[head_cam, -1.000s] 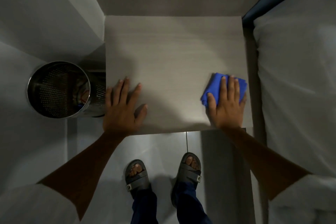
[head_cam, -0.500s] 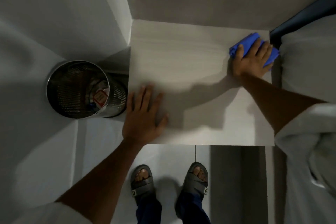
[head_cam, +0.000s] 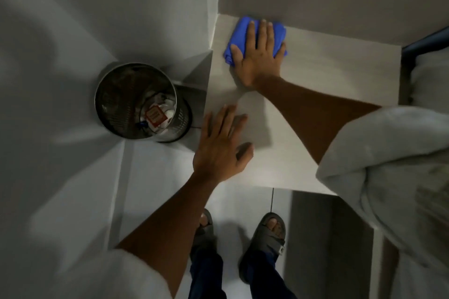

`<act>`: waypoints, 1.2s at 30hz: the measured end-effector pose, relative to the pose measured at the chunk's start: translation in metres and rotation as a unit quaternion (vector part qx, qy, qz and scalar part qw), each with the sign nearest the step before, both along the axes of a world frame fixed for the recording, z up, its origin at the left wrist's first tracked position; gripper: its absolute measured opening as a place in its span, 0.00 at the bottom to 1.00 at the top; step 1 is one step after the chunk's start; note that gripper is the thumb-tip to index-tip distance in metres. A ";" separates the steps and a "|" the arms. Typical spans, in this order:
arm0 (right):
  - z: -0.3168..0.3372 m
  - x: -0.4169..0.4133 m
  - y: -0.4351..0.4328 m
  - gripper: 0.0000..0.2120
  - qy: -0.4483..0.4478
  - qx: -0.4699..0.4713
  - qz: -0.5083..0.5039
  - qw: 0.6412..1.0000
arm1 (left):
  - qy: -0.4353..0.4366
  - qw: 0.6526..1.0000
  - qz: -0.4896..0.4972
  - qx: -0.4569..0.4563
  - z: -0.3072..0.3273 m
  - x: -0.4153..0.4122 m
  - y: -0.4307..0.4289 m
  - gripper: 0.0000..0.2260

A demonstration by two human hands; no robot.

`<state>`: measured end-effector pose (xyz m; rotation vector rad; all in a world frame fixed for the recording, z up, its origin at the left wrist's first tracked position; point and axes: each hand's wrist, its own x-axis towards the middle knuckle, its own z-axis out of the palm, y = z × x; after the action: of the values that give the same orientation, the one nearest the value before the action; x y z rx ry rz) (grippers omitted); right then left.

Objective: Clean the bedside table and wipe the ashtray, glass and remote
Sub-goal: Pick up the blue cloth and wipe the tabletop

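The bedside table (head_cam: 328,85) has a pale, wood-grain top. At its far left corner lies a folded blue cloth (head_cam: 239,34), pressed flat onto the surface under my right hand (head_cam: 258,53), fingers spread over it. My left hand (head_cam: 221,145) rests flat with fingers apart on the table's near left edge and holds nothing. No ashtray, glass or remote is in view.
A perforated metal waste bin (head_cam: 114,104) with paper rubbish inside stands on the floor left of the table. White bedding (head_cam: 430,85) lies at the right. Grey walls meet behind the table. My feet in grey sandals (head_cam: 264,243) stand on the tiled floor.
My right hand slid the blue cloth from the near right of the tabletop to the far right corner, then across to the far left corner. My left hand stayed at the near left edge.
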<state>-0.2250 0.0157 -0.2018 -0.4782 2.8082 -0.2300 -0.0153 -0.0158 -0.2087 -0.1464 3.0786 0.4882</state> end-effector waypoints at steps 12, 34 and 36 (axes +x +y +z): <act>0.002 0.180 0.073 0.31 -0.027 -0.021 0.164 0.986 | -0.084 0.987 0.135 0.026 -0.008 0.073 -0.019 0.28; 0.024 0.206 0.198 0.28 -0.150 -0.153 -0.229 0.950 | -0.035 0.998 0.022 0.038 0.019 0.049 0.041 0.23; 0.038 0.203 0.182 0.24 -0.224 -0.293 -0.265 0.891 | -0.017 0.985 0.059 0.164 0.035 0.039 0.061 0.23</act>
<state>-0.0222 0.1979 -0.1641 0.2319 2.3018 -1.1575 0.0240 0.0455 -0.1733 -0.3254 2.9138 0.9743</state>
